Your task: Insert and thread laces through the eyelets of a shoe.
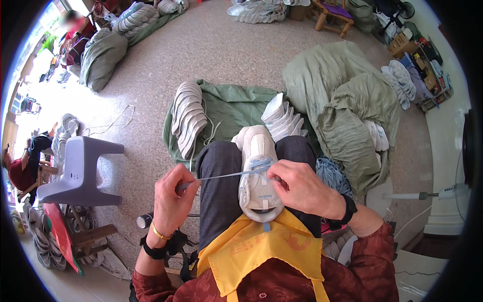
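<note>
- We had both hands in view, apart from each other, one either side of the shoe.
- Left hand [172, 199]: fingers and thumb pinched one end of the blue-grey lace [221, 175], out over our left thigh.
- Right hand [304, 187]: fingertips clamped on the same lace, just right of the shoe; the exact grip was partly hidden behind the knuckles.
- Lace ran taut and nearly level between the two, across the shoe's lacing area.
- White shoe [255, 143] sat between our knees, toe pointing away from us, opening toward us. More blue lacing showed at its throat.
- We wore dark trousers [221, 209] and a yellow apron [264, 246]; the shoe's heel end was at the apron's upper edge.
- Beyond our knees, a green cloth [229, 95] lay on the speckled floor [216, 50]. On it: a curved stack of pale shoe parts [187, 113] on the left, a second stack [282, 118] on the right.
- Right of those, a big pale green sack [347, 100] slumped, with white pieces showing at its opening.
- A bundle of blue laces [332, 176] lay just beside our right knee.
- Left side: a grey-purple stool [83, 173]; past it, a seated person [22, 171].
- Far right: a fan [448, 193], partly cut off.
</note>
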